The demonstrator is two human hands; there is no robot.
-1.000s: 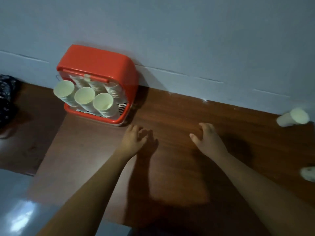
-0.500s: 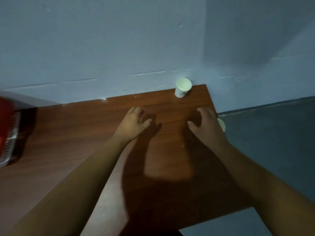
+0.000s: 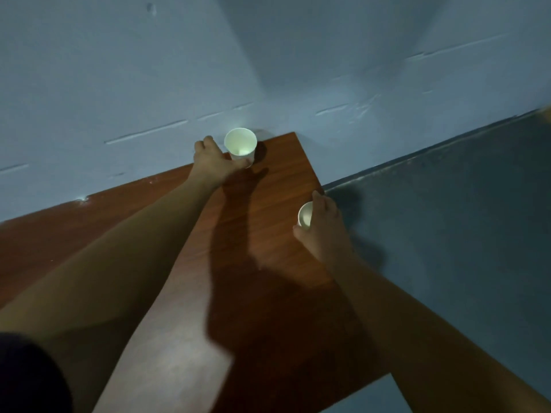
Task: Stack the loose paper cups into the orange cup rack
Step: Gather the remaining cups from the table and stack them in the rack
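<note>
Pick-up step, apparently: left hand (image 3: 210,162) curled round upright white paper cup (image 3: 241,146) at far corner of brown wooden tabletop (image 3: 277,180), right hand (image 3: 323,231) wrapped over second white paper cup (image 3: 304,216) at its right edge; next likely needs both lifted toward the orange rack, out of view.

Pale blue-grey wall (image 3: 119,70) behind, meets second wall (image 3: 447,40) at shadowed corner. Thin chipped streaks (image 3: 146,135) run across paint. Reddish-brown wood-grain table (image 3: 89,234) pushed against wall. Dark grey-blue floor (image 3: 447,234) to right. Dim light; soft glare patch (image 3: 185,353) on near tabletop.
</note>
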